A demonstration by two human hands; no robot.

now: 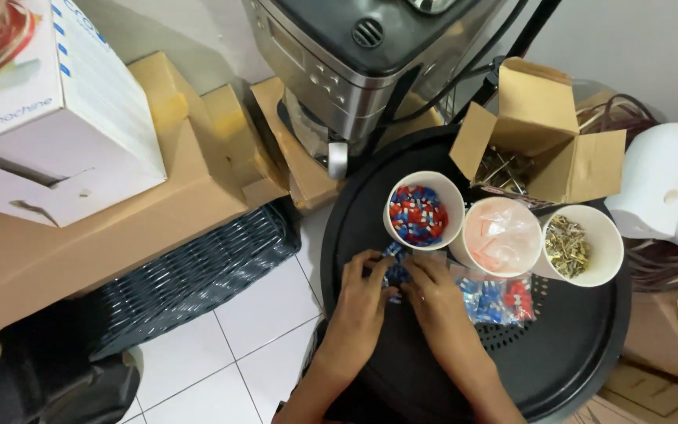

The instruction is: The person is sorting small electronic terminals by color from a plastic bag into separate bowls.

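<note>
White floor tiles and cardboard boxes surround a round black tray (pixel 574 353) that serves as the counter; on it the left hand (pixel 362 294) and right hand (pixel 433 294) meet, fingers pinched together on a small bag of blue pieces (pixel 394 271) lying between them; just beyond the fingertips stands a white cup of red and blue pieces (pixel 424 210); another bag of blue and red pieces (pixel 496 298) lies just beside the right hand.
</note>
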